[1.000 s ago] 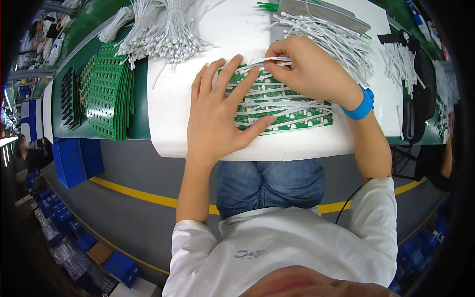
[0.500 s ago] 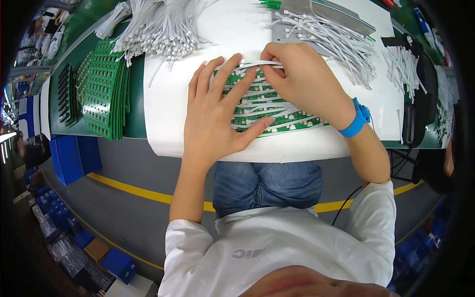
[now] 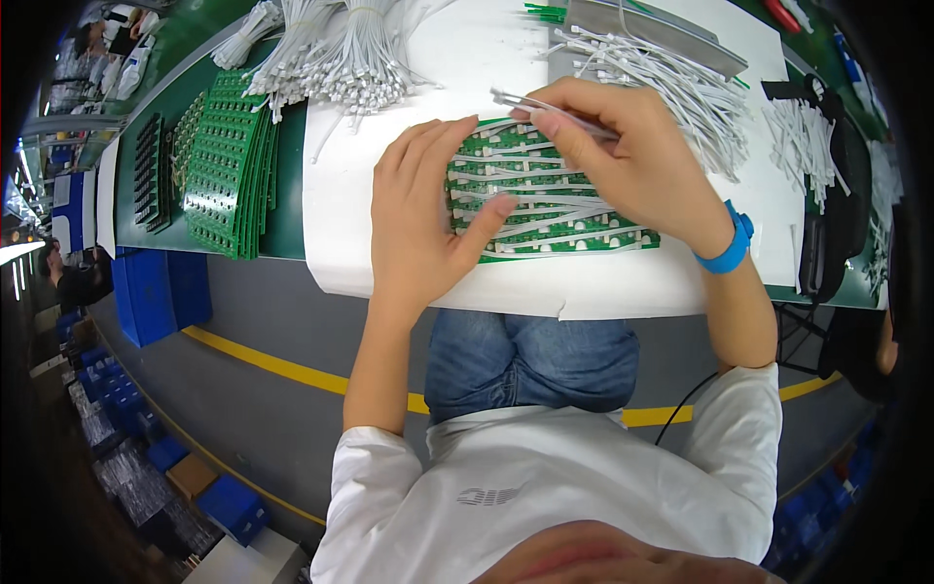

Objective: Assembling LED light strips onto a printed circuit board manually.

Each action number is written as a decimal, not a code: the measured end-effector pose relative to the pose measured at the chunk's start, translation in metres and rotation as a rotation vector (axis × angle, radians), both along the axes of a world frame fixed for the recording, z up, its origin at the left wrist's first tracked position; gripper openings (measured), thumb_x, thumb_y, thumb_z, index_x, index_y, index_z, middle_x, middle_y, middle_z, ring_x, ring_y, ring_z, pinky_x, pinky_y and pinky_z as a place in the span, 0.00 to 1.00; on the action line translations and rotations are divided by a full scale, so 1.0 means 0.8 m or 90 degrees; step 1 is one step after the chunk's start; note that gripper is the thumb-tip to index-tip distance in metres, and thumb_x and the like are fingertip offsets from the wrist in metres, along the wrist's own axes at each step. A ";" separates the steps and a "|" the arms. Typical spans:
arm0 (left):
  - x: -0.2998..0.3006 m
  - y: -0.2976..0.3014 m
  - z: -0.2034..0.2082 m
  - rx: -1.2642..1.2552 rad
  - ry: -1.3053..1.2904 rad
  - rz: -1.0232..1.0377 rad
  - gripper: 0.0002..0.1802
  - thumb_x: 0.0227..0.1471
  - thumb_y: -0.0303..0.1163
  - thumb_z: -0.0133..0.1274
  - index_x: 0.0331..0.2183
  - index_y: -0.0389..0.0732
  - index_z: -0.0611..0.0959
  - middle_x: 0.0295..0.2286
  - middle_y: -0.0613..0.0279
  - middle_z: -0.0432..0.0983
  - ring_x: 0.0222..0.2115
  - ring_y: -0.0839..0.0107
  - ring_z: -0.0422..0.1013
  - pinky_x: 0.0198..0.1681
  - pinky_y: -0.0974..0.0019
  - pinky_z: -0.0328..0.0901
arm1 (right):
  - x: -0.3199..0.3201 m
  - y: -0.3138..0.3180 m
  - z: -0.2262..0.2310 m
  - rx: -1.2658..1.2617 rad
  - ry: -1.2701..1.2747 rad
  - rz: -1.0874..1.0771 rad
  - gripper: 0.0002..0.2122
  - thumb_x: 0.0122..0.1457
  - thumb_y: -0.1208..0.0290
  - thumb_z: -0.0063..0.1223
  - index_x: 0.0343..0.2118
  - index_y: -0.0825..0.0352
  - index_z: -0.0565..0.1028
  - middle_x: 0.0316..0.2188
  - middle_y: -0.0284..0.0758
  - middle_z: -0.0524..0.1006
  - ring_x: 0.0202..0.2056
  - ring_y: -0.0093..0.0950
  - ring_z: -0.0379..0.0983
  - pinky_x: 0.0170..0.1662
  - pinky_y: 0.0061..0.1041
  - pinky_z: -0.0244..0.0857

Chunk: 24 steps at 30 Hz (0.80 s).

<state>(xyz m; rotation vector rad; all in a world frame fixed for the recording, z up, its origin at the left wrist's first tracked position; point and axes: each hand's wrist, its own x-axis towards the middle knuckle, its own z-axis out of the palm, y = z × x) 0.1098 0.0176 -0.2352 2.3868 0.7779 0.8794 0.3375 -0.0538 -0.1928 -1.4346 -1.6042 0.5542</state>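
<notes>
A green circuit board panel [image 3: 545,229] lies on the white sheet in front of me, with several white cables [image 3: 535,200] laid across it in rows. My left hand [image 3: 418,190] rests along the panel's left edge, fingers stretched and thumb lying over the cables. Above the panel's far edge, my right hand [image 3: 628,146] pinches a thin white cable [image 3: 520,100], whose small connector end points to the left. The fingers cover part of the cable. A blue band [image 3: 728,243] circles my right wrist.
Bundles of white cables [image 3: 355,68] lie at the back left, beside stacked green boards [image 3: 229,161]. More loose white cables [image 3: 696,107] sit at the back right by a grey metal piece [image 3: 671,34]. A dark bag [image 3: 844,185] lies far right; a blue bin [image 3: 161,292] stands below left.
My right hand has lifted the cable away from the panel's far edge and shifted slightly right. My left fingers have drawn together and moved off the boards' middle toward the left edge.
</notes>
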 end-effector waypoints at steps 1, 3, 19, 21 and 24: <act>-0.001 0.002 0.000 -0.011 -0.034 -0.007 0.32 0.51 0.41 0.70 0.56 0.40 0.81 0.53 0.54 0.79 0.58 0.50 0.69 0.61 0.50 0.63 | -0.004 0.000 -0.003 -0.047 0.062 0.028 0.08 0.68 0.72 0.58 0.42 0.71 0.82 0.18 0.34 0.76 0.20 0.20 0.66 0.25 0.24 0.61; -0.004 0.004 0.001 -0.062 -0.096 -0.010 0.30 0.51 0.38 0.70 0.54 0.40 0.81 0.51 0.55 0.80 0.56 0.52 0.71 0.60 0.52 0.64 | -0.020 -0.001 0.002 -0.173 0.220 0.086 0.09 0.70 0.70 0.56 0.40 0.72 0.79 0.18 0.30 0.75 0.21 0.12 0.65 0.24 0.20 0.58; -0.008 0.002 0.006 -0.123 -0.249 -0.044 0.11 0.51 0.19 0.66 0.40 0.37 0.88 0.36 0.59 0.84 0.38 0.67 0.77 0.44 0.65 0.70 | -0.025 -0.002 -0.007 -0.283 0.325 0.115 0.12 0.67 0.64 0.63 0.36 0.71 0.85 0.19 0.24 0.76 0.19 0.11 0.63 0.22 0.16 0.54; -0.010 0.004 0.006 -0.117 -0.238 -0.044 0.12 0.51 0.18 0.66 0.40 0.37 0.88 0.36 0.59 0.84 0.38 0.67 0.77 0.42 0.66 0.70 | -0.025 -0.001 -0.005 -0.261 0.302 0.103 0.13 0.66 0.64 0.65 0.35 0.71 0.86 0.18 0.24 0.75 0.19 0.10 0.62 0.22 0.17 0.53; -0.021 0.014 -0.001 -0.118 -0.252 -0.063 0.18 0.48 0.18 0.66 0.43 0.39 0.88 0.37 0.58 0.85 0.37 0.67 0.78 0.40 0.68 0.71 | -0.033 0.010 0.005 -0.275 0.243 0.142 0.13 0.65 0.65 0.66 0.35 0.72 0.87 0.17 0.23 0.75 0.20 0.12 0.61 0.22 0.18 0.53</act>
